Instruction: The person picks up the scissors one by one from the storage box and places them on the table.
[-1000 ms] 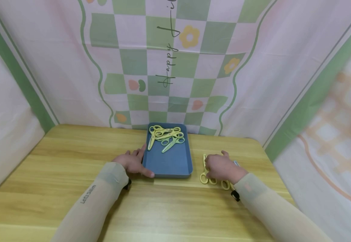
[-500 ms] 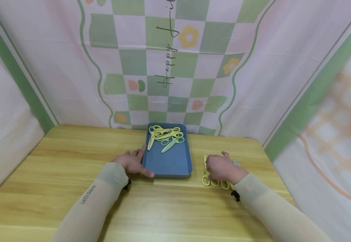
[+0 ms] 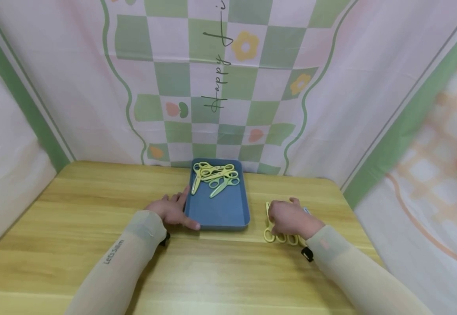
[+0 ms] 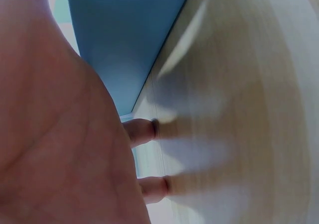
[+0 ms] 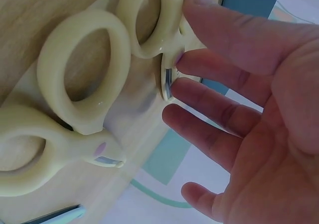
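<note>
Left: beige sleeve (image 3: 112, 271) with dark lettering, reaching over the wooden table (image 3: 200, 280); small black piece (image 3: 165, 239) at the wrist. Left hand (image 3: 169, 212) lies against the near left side of a blue tray (image 3: 216, 212). Fingers straight and spread, thumb along the near corner; the left wrist view shows two fingertips (image 4: 153, 189) down on the wood. It steadies nothing else.

Tray stands flat, its far edge close to the patterned cloth (image 3: 206, 83). Inside, at the far end: several pairs of yellow scissors (image 3: 196, 183) overlapping, plus one green pair (image 3: 220, 188) at the right of the heap, tip toward the near left.

Right of the tray, well clear of it: yellow scissors on the table (image 5: 85, 119), side by side, handles toward the person. Right hand (image 3: 291, 218) is over these, thumb and forefinger at the pair nearest the tray; whether they pinch it, cannot tell. Remaining fingers extended, slightly bent. Light-blue item (image 3: 306, 211) beyond the hand, mostly hidden.
</note>
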{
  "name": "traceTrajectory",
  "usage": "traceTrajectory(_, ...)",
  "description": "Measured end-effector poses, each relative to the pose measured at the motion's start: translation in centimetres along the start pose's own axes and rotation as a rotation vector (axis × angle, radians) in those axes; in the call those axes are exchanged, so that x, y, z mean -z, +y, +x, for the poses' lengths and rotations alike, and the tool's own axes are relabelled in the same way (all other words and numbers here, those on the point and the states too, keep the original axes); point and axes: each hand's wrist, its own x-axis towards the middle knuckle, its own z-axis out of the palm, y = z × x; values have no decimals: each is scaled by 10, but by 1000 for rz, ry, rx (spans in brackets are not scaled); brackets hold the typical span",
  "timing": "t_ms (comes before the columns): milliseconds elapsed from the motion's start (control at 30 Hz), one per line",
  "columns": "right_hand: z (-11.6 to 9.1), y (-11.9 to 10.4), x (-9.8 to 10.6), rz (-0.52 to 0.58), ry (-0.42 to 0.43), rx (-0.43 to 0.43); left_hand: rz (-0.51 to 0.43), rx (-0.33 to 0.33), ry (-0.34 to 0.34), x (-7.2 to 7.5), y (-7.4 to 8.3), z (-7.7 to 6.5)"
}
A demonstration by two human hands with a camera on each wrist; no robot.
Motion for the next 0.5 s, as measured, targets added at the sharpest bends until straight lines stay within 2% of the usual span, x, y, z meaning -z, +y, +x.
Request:
traceTrajectory(300,1,0,3,-4,-38,-8,25,-3,-5,0,-1,4)
traceTrajectory(500,6,-2,16,35,18,-24,38,5,-15,0,0,4)
